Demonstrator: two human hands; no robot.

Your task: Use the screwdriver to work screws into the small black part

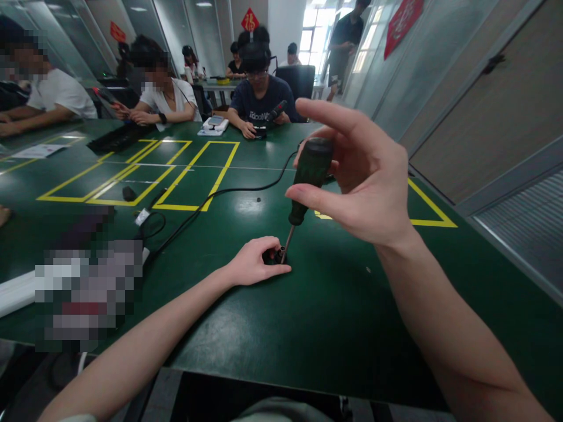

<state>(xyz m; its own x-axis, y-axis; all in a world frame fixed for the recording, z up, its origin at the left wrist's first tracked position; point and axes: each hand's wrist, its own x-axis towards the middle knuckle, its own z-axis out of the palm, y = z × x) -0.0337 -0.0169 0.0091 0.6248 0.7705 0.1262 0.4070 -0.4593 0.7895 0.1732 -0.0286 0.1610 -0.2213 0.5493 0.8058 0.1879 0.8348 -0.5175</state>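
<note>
A screwdriver (311, 179) with a dark green handle and a black cap is tilted in my right hand (369, 170), the thumb on its near side and the fingers behind it. Its thin metal shaft runs down to a small black part (278, 254) on the green table. My left hand (255, 261) curls around that part, thumb and fingers on either side, and presses it near the tabletop. The fingers hide much of the part, so its exact kind cannot be made out. The tip of the shaft reaches the part or lies right beside it.
The green table (229, 340) carries yellow tape outlines (220, 176). A black cable (237, 189) runs across it on the left. Blurred items (97, 287) lie near my left forearm. Across the table a person (264, 99) handles a dark tool; other people sit further left.
</note>
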